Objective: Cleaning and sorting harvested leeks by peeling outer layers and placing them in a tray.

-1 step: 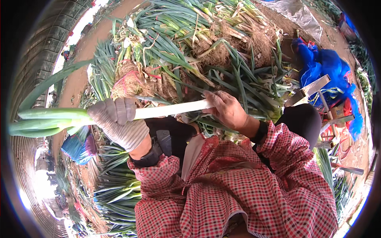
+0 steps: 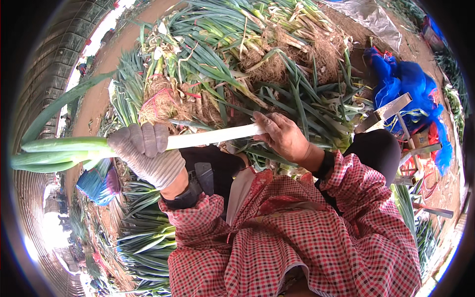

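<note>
Gloved left hand (image 2: 139, 144) and bare right hand (image 2: 286, 138) are sharing one long green onion (image 2: 213, 137)

A person in a red-checked garment (image 2: 292, 227) is holding the green onion across the front of the body, its leafy end pointing left and its pale shaft running to the right hand. The left hand's fingers (image 2: 150, 139) are wrapping the stalk near where green is meeting white; the right hand's fingers (image 2: 267, 123) are pinching the pale end, whose tip they are hiding. Beyond the hands, a heap of green onions (image 2: 213, 64) is lying with brown, tangled roots (image 2: 324, 57) showing. Blue netting (image 2: 415, 84) is spilling over the ground at right, and more green onions (image 2: 148, 237) are lying at lower left.

Good handling here, by the look of it, is calling for the gloved grasp to be doing the steadying, firm without crushing the layers, while the bare fingers are working lightly along the pale end. Any pull should be running in line with the shaft, since sideways bending could be snapping it. The leaves, reaching out well past the left hand, are needing clear room to avoid snagging or creasing.
</note>
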Motion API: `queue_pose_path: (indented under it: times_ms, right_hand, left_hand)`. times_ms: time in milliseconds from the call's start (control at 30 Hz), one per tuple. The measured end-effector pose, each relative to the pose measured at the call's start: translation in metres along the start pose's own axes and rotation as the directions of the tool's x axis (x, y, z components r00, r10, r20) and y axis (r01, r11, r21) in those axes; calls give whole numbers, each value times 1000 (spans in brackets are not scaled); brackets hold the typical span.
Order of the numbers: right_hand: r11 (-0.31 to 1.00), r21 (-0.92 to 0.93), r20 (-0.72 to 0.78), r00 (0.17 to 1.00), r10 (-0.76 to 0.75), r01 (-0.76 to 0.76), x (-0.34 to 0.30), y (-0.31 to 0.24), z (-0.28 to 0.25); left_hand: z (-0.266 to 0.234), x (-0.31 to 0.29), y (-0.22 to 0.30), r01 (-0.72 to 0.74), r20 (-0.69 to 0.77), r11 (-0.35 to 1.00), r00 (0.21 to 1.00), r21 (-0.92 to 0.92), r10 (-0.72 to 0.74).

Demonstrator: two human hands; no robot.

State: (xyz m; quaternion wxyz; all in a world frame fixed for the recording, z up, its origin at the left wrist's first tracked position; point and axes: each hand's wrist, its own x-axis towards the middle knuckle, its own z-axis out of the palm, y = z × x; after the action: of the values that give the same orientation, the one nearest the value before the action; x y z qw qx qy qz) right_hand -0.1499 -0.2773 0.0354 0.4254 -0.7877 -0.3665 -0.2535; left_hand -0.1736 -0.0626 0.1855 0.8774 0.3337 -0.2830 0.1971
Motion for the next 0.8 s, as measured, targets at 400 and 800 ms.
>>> queue_pose_path:
  times_ms: [400, 800]
  right_hand:
    - [982, 151, 32, 993, 111, -115, 4, -7, -8]
    - [664, 583, 217, 877, 428, -468, 11, -28, -14]
  left_hand:
    - [15, -1, 9, -29, 230, 999, 972, -37, 37]
    - [3, 3, 36, -114, 452, 992, 883, -56, 127]
